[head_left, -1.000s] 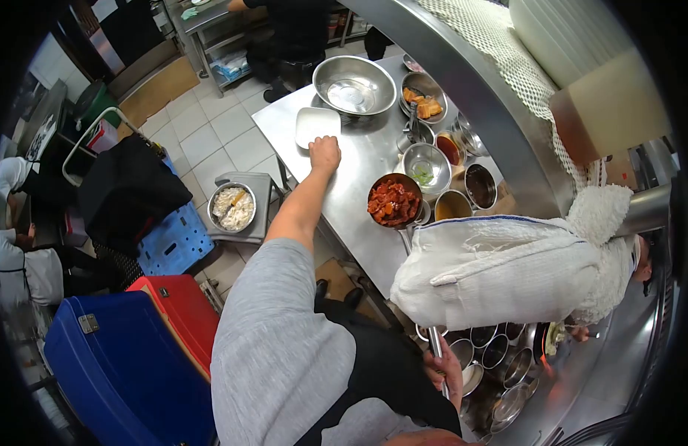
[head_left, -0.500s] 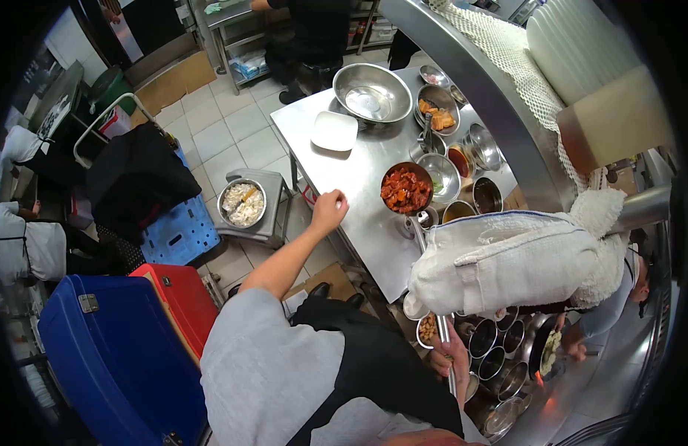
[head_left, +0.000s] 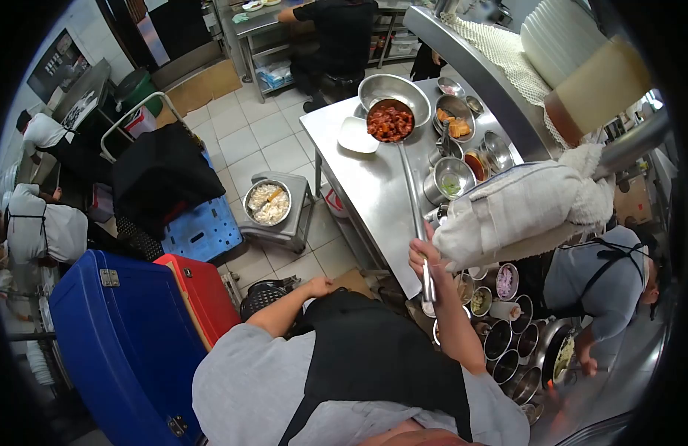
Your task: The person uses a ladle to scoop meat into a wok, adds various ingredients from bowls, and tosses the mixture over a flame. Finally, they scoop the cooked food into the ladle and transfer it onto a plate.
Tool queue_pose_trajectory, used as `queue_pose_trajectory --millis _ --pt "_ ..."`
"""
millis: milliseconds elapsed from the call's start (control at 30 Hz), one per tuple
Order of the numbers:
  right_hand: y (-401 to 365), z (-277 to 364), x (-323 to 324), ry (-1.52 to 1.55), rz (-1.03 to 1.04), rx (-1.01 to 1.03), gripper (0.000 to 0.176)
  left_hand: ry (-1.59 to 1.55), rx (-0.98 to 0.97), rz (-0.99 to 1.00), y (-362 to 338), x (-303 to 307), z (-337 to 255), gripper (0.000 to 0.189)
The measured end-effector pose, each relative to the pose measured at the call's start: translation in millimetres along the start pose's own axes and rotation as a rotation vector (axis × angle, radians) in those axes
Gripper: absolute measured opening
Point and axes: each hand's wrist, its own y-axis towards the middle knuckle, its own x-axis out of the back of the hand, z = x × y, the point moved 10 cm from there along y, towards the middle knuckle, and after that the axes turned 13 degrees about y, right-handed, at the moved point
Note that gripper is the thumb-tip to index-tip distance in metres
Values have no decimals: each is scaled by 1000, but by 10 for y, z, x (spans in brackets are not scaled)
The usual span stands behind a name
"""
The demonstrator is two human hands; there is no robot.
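My right hand [head_left: 425, 259] is wrapped round the long metal handle of a ladle [head_left: 414, 197]. Glossy red sauced pieces [head_left: 390, 121] fill the ladle's round head, which overlaps the front of a large steel bowl [head_left: 417, 89] in this view. Beside that head, a white rectangular dish [head_left: 356, 137] sits on the steel table [head_left: 356, 175]. My left hand [head_left: 315, 287] is down by my black apron, fingers curled in and holding nothing.
Steel bowls and pots stand along the table's right side, one with orange pieces [head_left: 455, 128]. A wrapped white towel [head_left: 518, 215] juts out at right. A grey stool [head_left: 295, 215] bears a bowl of pale food [head_left: 269, 204]. At right a person [head_left: 600, 275] works by a pan [head_left: 558, 353].
My right hand has pushed the ladle forward, its head moving from the pots toward the large bowl. My left hand has drawn back from the table edge to my apron.
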Motion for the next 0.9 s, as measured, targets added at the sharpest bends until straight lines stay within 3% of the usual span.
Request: queue_pose_trajectory --millis 33,167,233,400,467,600,667,767,833,900 --pt "129 -62 -30 -60 -16 -12 76 4 2 -8 -40 -61 75 56" --pt "459 -186 -41 -272 -55 26 77 -120 212 -67 -435 -253 748 47" --pt "603 -250 79 -422 -107 20 81 14 237 -127 -578 -404 1182 47" --pt "745 -246 167 -782 -111 101 74 79 459 -72 -1197 -754 1943 47" --pt "742 -265 152 -850 -127 126 73 -53 580 -5 -1393 -927 2137 47" --pt "791 -204 216 -1028 -156 192 73 -180 644 -4 -1479 -1017 2110 47" --pt "844 -134 276 -1077 -153 201 73 -230 543 -18 -1265 -1103 2076 47" --pt "920 -11 312 -1447 -126 415 67 -232 469 -80 -1081 -930 1788 48" --pt "941 -1 378 -1304 -120 328 66 -262 449 -96 -910 -872 1702 49" --pt "914 120 258 -1604 32 704 69 -290 434 -111 -825 -815 1615 49"
